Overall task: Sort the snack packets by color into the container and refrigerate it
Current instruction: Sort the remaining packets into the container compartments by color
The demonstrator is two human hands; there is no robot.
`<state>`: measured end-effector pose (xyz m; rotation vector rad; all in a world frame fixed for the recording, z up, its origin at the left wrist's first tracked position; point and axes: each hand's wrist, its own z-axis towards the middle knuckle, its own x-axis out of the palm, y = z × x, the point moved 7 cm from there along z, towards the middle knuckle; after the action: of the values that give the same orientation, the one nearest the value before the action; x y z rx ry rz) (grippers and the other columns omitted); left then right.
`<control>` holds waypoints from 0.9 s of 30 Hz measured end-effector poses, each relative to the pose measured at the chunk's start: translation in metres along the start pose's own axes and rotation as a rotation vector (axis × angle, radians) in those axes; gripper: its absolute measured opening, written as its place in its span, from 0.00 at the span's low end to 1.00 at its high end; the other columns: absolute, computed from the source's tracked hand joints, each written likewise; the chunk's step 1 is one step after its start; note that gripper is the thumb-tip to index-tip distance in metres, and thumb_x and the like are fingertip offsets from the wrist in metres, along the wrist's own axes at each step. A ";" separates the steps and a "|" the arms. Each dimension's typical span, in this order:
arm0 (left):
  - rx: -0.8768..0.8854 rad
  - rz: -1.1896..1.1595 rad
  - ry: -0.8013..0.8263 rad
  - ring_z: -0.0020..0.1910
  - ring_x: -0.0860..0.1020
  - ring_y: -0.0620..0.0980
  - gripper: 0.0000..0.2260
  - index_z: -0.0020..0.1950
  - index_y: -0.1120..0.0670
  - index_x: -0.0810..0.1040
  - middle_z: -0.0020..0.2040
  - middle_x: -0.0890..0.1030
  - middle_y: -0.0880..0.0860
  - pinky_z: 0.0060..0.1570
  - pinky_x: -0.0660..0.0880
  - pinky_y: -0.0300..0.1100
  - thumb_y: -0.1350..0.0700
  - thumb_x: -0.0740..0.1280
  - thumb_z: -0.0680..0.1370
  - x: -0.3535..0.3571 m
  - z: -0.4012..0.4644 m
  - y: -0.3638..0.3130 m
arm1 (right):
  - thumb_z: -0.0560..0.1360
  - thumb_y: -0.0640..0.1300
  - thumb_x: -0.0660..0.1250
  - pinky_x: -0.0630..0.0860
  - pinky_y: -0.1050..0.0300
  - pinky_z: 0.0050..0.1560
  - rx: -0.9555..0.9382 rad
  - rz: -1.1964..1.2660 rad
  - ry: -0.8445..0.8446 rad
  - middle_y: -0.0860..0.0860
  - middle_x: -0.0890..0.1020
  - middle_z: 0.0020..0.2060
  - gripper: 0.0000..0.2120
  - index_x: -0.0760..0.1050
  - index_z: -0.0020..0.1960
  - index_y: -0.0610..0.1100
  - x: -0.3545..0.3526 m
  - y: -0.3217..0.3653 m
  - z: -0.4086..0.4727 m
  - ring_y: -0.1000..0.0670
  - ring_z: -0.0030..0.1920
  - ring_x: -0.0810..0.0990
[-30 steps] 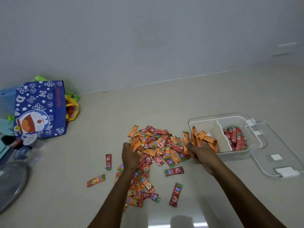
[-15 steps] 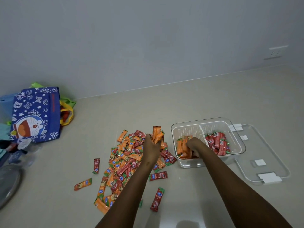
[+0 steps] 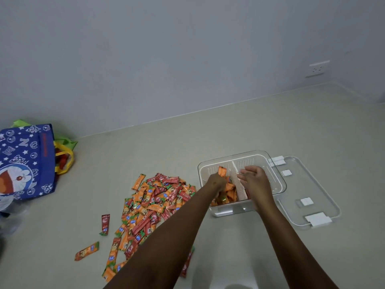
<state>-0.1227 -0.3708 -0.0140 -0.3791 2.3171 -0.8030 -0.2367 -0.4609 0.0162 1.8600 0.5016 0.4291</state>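
Left hand [image 3: 216, 181] over container [image 3: 277, 184]'s left bay, fingers pinching orange packets [image 3: 222, 171]. Right hand [image 3: 253, 180] above divider, fingers loose, empty. Mixed pile [image 3: 154, 203] left of container. Packets look light, thin, slick: pinch several mid-length, not ends.

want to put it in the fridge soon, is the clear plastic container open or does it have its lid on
Open. The clear plastic container has no lid on; its clear flat lid lies on the counter beside it, and both hands reach inside.
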 end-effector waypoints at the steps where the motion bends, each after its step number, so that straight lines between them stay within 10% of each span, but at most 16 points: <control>1: 0.003 0.039 0.014 0.44 0.79 0.58 0.15 0.65 0.67 0.72 0.47 0.79 0.62 0.34 0.71 0.42 0.62 0.56 0.81 0.003 0.002 0.000 | 0.78 0.37 0.60 0.77 0.55 0.54 -0.006 0.007 -0.004 0.44 0.80 0.53 0.07 0.71 0.55 0.43 -0.002 -0.001 -0.001 0.47 0.52 0.82; 4: 0.023 0.133 -0.044 0.61 0.77 0.58 0.15 0.62 0.66 0.75 0.62 0.78 0.62 0.51 0.75 0.44 0.59 0.59 0.81 -0.006 0.012 0.000 | 0.77 0.38 0.62 0.77 0.56 0.52 -0.014 0.022 0.011 0.44 0.81 0.51 0.05 0.73 0.50 0.46 -0.002 -0.006 -0.008 0.47 0.50 0.82; 11: 0.314 -0.077 -0.205 0.56 0.78 0.52 0.12 0.61 0.57 0.76 0.58 0.79 0.52 0.56 0.76 0.45 0.60 0.65 0.77 -0.064 -0.039 0.018 | 0.76 0.40 0.65 0.80 0.51 0.51 -0.038 -0.067 0.103 0.45 0.82 0.46 0.03 0.76 0.48 0.45 0.037 -0.016 -0.046 0.47 0.46 0.84; 20: 0.280 -0.086 -0.188 0.40 0.76 0.43 0.04 0.51 0.57 0.78 0.44 0.78 0.49 0.32 0.70 0.29 0.58 0.65 0.79 -0.138 -0.082 0.172 | 0.72 0.44 0.69 0.77 0.48 0.48 0.130 -0.657 0.296 0.46 0.82 0.40 0.06 0.74 0.43 0.42 0.106 -0.132 -0.113 0.48 0.42 0.80; 27: 0.306 0.074 -0.156 0.45 0.75 0.47 0.04 0.49 0.55 0.78 0.46 0.79 0.49 0.40 0.70 0.38 0.59 0.64 0.78 -0.144 -0.061 0.239 | 0.67 0.54 0.76 0.71 0.58 0.49 0.080 -1.122 0.233 0.44 0.75 0.55 0.28 0.69 0.58 0.40 0.132 -0.211 -0.140 0.46 0.54 0.77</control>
<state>-0.0684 -0.0938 -0.0594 -0.2109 2.0125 -1.0341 -0.2255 -0.2164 -0.1301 1.3229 1.5993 -0.1489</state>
